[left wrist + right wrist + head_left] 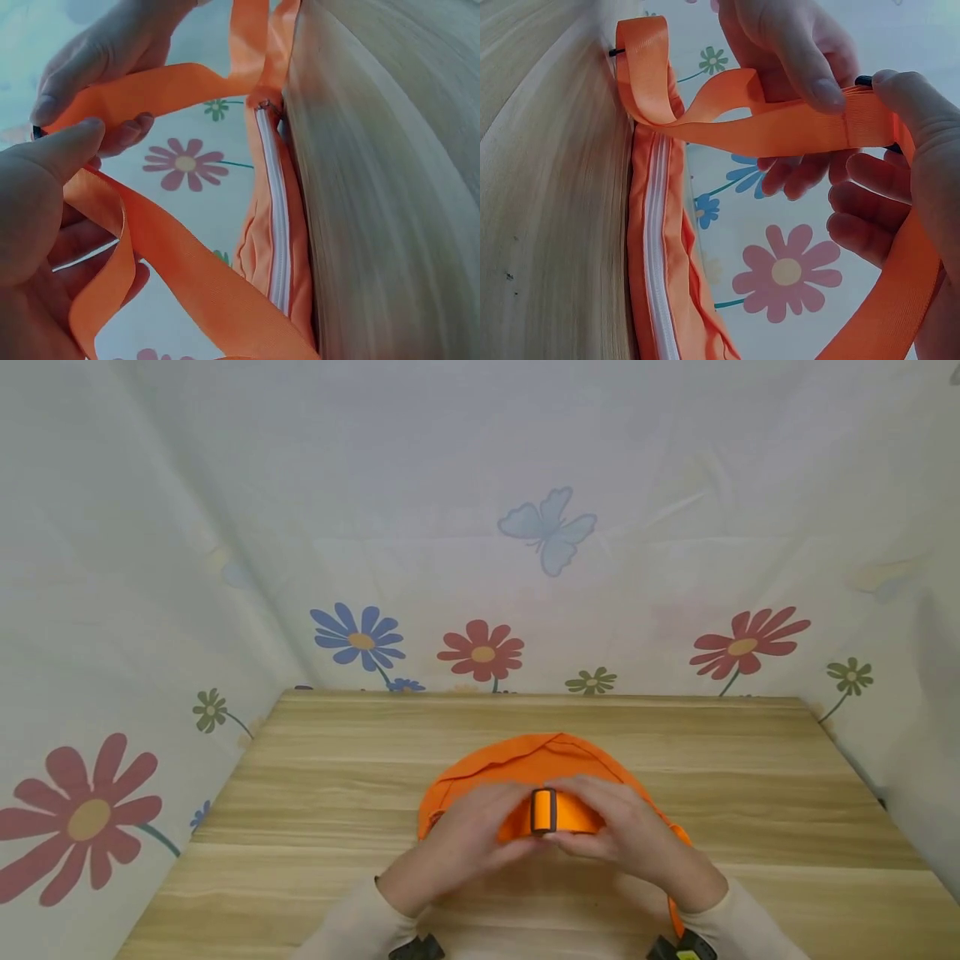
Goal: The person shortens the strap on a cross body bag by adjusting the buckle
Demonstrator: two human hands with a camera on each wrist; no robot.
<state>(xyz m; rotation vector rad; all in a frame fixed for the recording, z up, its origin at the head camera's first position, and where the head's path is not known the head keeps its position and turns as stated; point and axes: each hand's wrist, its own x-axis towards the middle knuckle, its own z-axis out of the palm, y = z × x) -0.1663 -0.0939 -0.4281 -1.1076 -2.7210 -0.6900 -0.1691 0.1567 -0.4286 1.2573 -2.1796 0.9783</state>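
Far left: white fabric backdrop (420,460) printed with red, blue and green flowers plus a pale blue butterfly, continuing behind and right. Light wood-grain tabletop (337,777) in front. Next, cream left sleeve (356,922), black wrist device (416,947) beside it. Left hand (476,827) partly closed, thumb and fingers pinching flat orange webbing strap (576,814) by the buckle. Centre: orange soft fabric bag (517,764) resting on tabletop, beyond and below the hands; long white zip (277,210) shows in wrist views. Dark rectangular strap buckle (553,811) sits between both hands' fingertips, strap threaded through. Right hand (633,835) also partly closed, thumb and fingers pinching strap at buckle. Far right: cream right sleeve (757,918), black device with yellow-green patch (686,953), marking too small to read.
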